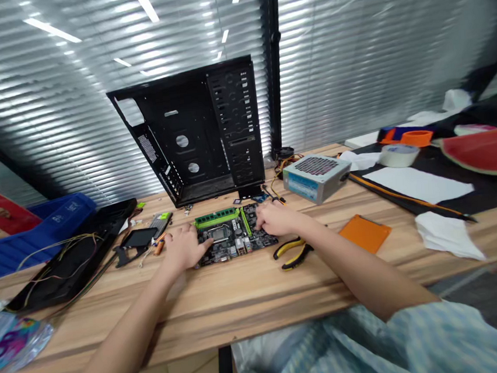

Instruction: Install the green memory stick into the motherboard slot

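Note:
A motherboard (230,242) lies flat on the wooden table, with green memory sticks (216,217) along its far side and a metal processor socket near its middle left. My left hand (186,248) grips the board's left edge, its thumb stretched over the surface towards the socket. At the opposite end my right hand (273,218) is closed on the right edge, fingertips touching the dark surface. Pliers with yellow and black handles (293,252) lie under my right forearm, their jaws hidden. Behind the board stands a black computer case (199,135), its inside facing me.
A power supply (317,177) stands right of the case, with an orange sheet (366,233) nearer me. On the left are an orange-handled screwdriver (160,245), a black panel (69,262), a blue bin (69,215) and a plastic bottle (14,338). White tape (398,155) sits far right.

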The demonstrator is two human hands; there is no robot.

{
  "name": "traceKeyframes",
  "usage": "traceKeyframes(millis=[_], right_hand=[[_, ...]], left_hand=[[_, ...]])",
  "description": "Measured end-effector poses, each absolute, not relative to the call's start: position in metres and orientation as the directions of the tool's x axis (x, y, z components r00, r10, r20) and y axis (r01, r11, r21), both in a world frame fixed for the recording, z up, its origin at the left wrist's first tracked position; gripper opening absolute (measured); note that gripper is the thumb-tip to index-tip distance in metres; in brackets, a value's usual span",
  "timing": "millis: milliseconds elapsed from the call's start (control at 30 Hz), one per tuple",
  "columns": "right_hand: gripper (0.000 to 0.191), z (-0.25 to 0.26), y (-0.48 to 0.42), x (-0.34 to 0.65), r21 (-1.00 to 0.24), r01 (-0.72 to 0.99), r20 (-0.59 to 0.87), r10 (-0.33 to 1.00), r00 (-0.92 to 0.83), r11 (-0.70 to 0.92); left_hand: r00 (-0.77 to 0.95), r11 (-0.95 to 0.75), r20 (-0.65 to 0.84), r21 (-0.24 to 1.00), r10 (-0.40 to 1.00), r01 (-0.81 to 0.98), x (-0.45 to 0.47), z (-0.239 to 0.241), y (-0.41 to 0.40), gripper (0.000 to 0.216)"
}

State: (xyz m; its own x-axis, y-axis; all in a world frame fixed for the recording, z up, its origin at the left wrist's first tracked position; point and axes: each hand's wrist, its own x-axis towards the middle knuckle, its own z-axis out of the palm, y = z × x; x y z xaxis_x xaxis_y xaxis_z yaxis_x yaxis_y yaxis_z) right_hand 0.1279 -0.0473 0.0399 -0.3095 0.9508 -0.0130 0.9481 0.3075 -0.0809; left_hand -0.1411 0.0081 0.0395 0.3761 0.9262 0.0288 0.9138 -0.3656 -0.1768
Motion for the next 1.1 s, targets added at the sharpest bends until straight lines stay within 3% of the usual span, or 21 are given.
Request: traceKeyframes(millis=[133, 433, 767, 1100], right_hand=[[0.041, 0.041, -0.049, 0.128, -0.093, 0.945, -0.016, 0.949, -0.316, 0.314], [0.039, 0.031, -0.043, 0.141, -0.183, 0.939, 0.131, 0.953, -0.272, 0.293], [0.035, 0.029, -0.043, 0.137, -0.108, 0.948, 0.103, 0.952, -0.288, 0.299], [0.032, 0.035, -0.047, 0.138, -0.142, 0.939, 0.04, 0.95, -0.31, 0.312]], left_hand=[[0.393, -0.387, 0.004, -0.16, 0.92, 0.908, -0.141, 0.041, 0.009, 0.061], [0.383, -0.38, -0.005, -0.149, 0.924, 0.913, -0.141, 0.04, 0.01, 0.066], [0.361, -0.351, 0.031, -0.167, 0.932, 0.921, -0.142, 0.037, 0.011, 0.063], [0.326, -0.313, 0.042, -0.187, 0.945, 0.931, -0.139, 0.035, 0.009, 0.055]])
